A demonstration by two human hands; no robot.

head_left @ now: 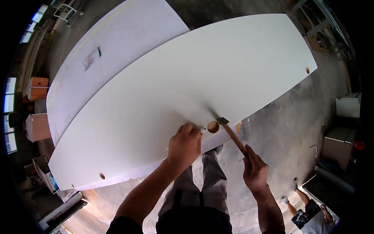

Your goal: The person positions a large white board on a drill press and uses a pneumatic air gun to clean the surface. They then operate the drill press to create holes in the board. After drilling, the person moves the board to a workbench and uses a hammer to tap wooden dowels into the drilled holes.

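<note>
A long white panel [233, 58] lies in front of me, with a round cup hole [213, 126] bored close to its near edge. My right hand [256, 168] is wrapped round the wooden handle of a hammer [235, 137]. The hammer's dark head is just right of the hole, over the panel's edge. On the left of the hole, my left hand [184, 143] is closed in a pinch low over the panel. A tiny dark tip shows by its fingertips, too small to name.
Two more holes, one at the left [102, 176] and one at the right [307, 70], sit along the same edge. Another white board [117, 43] lies beyond the panel. A person [311, 214] is at the lower right. Boxes [39, 126] stand at the left, a trolley [67, 13] farther back.
</note>
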